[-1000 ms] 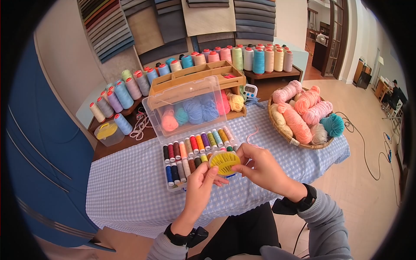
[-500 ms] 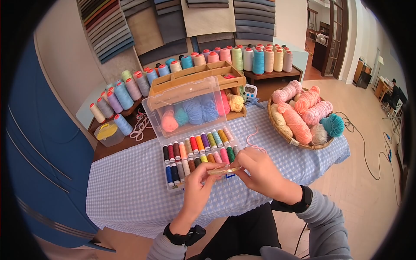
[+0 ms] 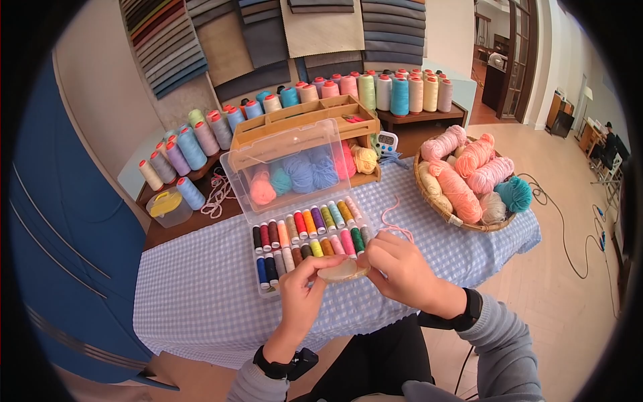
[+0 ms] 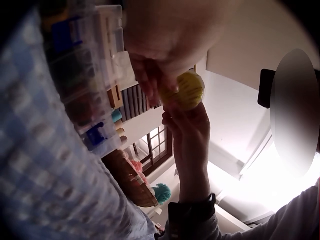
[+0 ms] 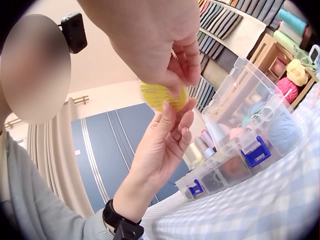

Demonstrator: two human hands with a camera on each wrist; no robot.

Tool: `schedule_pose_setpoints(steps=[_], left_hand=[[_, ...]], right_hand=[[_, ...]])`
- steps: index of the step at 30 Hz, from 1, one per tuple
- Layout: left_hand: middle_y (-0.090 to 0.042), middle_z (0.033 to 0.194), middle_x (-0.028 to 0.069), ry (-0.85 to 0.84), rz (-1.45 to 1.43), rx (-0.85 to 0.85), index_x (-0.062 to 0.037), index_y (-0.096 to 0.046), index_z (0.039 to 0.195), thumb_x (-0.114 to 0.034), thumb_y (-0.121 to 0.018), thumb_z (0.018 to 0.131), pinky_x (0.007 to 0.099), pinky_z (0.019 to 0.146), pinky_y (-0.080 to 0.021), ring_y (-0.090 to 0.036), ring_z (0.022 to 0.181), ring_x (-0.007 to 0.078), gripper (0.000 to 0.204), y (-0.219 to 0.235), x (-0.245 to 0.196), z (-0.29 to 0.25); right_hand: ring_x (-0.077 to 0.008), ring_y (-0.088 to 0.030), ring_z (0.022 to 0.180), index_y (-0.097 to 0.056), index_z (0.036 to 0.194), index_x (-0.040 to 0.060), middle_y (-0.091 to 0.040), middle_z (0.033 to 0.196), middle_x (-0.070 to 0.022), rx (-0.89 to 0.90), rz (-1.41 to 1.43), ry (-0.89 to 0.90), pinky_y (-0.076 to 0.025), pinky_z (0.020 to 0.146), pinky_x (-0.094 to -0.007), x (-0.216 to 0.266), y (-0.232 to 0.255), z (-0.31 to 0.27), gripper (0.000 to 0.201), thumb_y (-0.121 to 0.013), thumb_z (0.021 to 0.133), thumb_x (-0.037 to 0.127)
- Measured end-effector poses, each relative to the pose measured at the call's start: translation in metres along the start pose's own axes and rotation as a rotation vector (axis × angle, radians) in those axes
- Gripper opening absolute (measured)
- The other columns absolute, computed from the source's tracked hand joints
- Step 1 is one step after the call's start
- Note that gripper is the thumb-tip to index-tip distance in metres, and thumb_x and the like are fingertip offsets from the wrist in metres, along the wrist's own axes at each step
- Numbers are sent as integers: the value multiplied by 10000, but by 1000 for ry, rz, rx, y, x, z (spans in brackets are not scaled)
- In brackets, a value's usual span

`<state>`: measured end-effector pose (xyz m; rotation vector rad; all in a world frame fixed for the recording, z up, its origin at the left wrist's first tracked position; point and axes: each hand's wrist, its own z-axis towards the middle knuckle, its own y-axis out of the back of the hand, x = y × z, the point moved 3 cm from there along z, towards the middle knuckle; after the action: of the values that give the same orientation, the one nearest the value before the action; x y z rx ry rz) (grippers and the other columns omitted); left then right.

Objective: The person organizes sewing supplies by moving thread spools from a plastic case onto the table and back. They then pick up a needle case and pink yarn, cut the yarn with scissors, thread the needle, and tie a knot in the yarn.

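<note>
A round yellow needle case (image 5: pixel 154 95) with needles laid out across its face is held between both hands, over the near edge of a thread box. Its pale back (image 3: pixel 341 271) tilts toward the head camera. My left hand (image 3: pixel 301 289) pinches its left edge between thumb and fingers. At the opposite edge my right hand (image 3: pixel 405 273) grips it, the fingers curled. Yellow face and needles show in the left wrist view, where fingers partly cover the case (image 4: pixel 191 92). Behind the hands, the clear thread box (image 5: pixel 227 176) stands with its lid raised, holding rows of coloured thread spools (image 3: pixel 301 225).
A wicker basket (image 3: pixel 439 199) of yarn skeins stands at right on the checked tablecloth (image 3: pixel 194 288). Behind the box is a wooden organizer (image 3: pixel 301 110) with yarn balls. Large thread cones (image 3: pixel 191 149) line the back. A pink yarn strand (image 3: pixel 395 228) lies beside the box.
The needle case has turned from its yellow face toward the head camera, through edge-on, to its pale back. Both hands tilted with it, keeping their hold.
</note>
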<state>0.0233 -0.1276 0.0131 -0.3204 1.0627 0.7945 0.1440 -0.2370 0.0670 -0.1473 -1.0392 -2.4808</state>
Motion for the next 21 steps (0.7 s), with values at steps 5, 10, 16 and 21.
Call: schedule_pose_setpoints(steps=[5, 10, 16, 21], left_hand=[[-653, 919, 111, 10, 21, 19, 37, -591, 942, 74, -510, 819, 240, 729, -494, -629, 854, 150, 152, 0, -2, -1], [-651, 830, 104, 81, -135, 38, 57, -558, 890, -30, -537, 860, 222, 670, -493, -625, 763, 117, 95, -1, 2, -1], [-635, 731, 77, 131, -27, 15, 47, -553, 859, -91, -563, 860, 220, 629, -491, -621, 706, 110, 138, 0, 3, 2], [-633, 745, 74, 200, -49, 27, 33, -550, 853, -94, -565, 860, 215, 606, -484, -626, 691, 112, 128, 2, 5, 5]], right_hand=[[-276, -515, 679, -469, 848, 13, -508, 731, -111, 5, 88, -80, -424, 584, -365, -2, -1, -2, 212, -614, 696, -8], [-291, -533, 643, -455, 822, 19, -511, 692, -125, 20, 199, -229, -425, 561, -371, -4, -4, -3, 227, -642, 695, 4], [-131, -556, 643, -482, 775, 17, -548, 688, -56, 80, 372, -523, -464, 569, -256, -12, -11, -7, 224, -696, 708, 25], [-86, -562, 691, -511, 844, -1, -572, 755, -34, 130, 594, -684, -485, 590, -223, -30, -19, -12, 128, -623, 788, 22]])
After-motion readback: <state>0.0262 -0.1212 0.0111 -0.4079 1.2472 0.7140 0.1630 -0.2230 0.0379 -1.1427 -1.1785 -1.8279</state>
